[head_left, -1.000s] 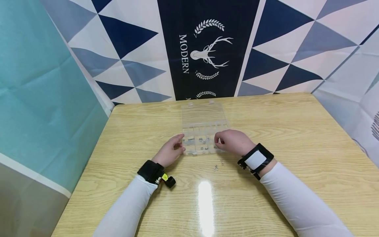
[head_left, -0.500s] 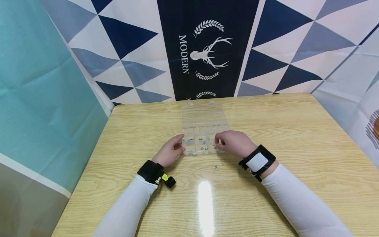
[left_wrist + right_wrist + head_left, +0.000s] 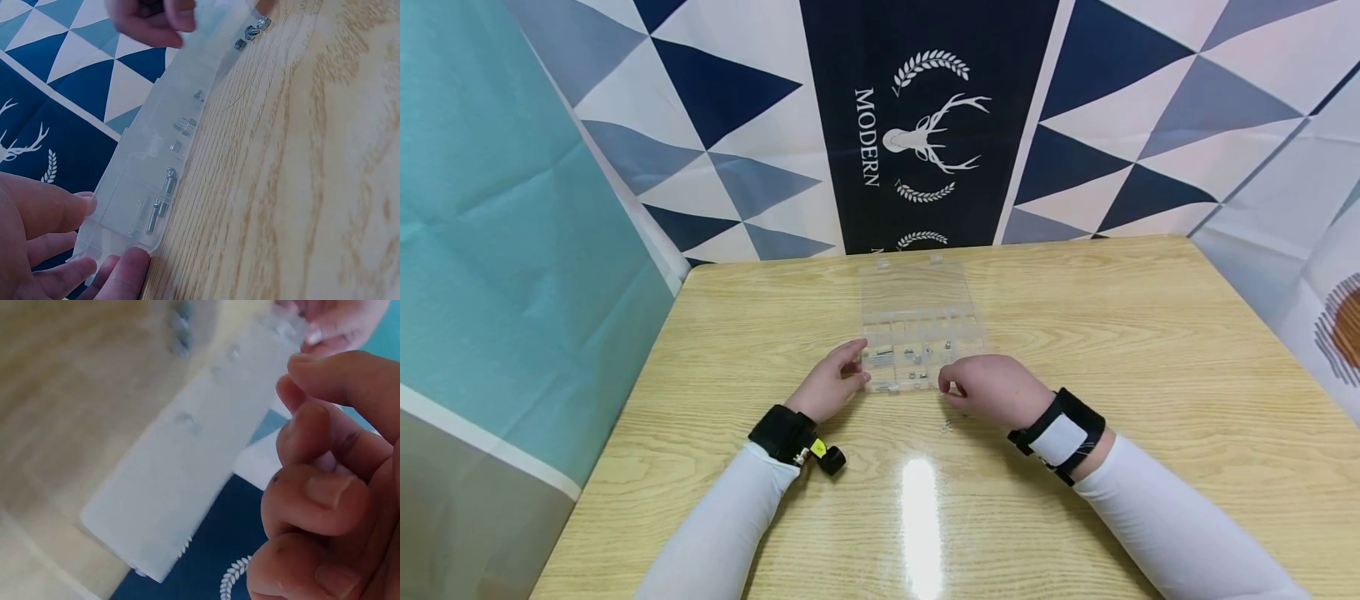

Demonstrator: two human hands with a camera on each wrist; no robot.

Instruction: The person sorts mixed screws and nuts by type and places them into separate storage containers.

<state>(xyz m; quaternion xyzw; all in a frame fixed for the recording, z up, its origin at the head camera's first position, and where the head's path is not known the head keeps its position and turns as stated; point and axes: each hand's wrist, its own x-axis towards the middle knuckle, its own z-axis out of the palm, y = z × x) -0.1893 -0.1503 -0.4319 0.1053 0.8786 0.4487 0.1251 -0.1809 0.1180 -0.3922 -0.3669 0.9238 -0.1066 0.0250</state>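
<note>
A clear plastic compartment box (image 3: pixel 880 386) lies with its lid (image 3: pixel 913 287) laid back. Metal bolts (image 3: pixel 167 184) and other small metal pieces sit in its compartments. My left hand (image 3: pixel 829 385) holds the box's left end, thumb and fingers on its side in the left wrist view. Just over the front right edge hovers my right hand (image 3: pixel 1000 387), its fingers loosely curled; I see nothing held in it in the right wrist view (image 3: pixel 331 481). Below it, several loose nuts (image 3: pixel 252 32) lie on the table in front of the box, blurred in the right wrist view.
The wooden table (image 3: pixel 760 317) runs to a patterned cloth wall (image 3: pixel 730 108) just behind the box lid. A blue-green cloth (image 3: pixel 512 208) hangs along the left side. Glare shows on the tabletop near the front.
My right hand has drawn back from the box's right compartments toward the front edge, uncovering a small metal piece inside. The left hand stays at the box's left end.
</note>
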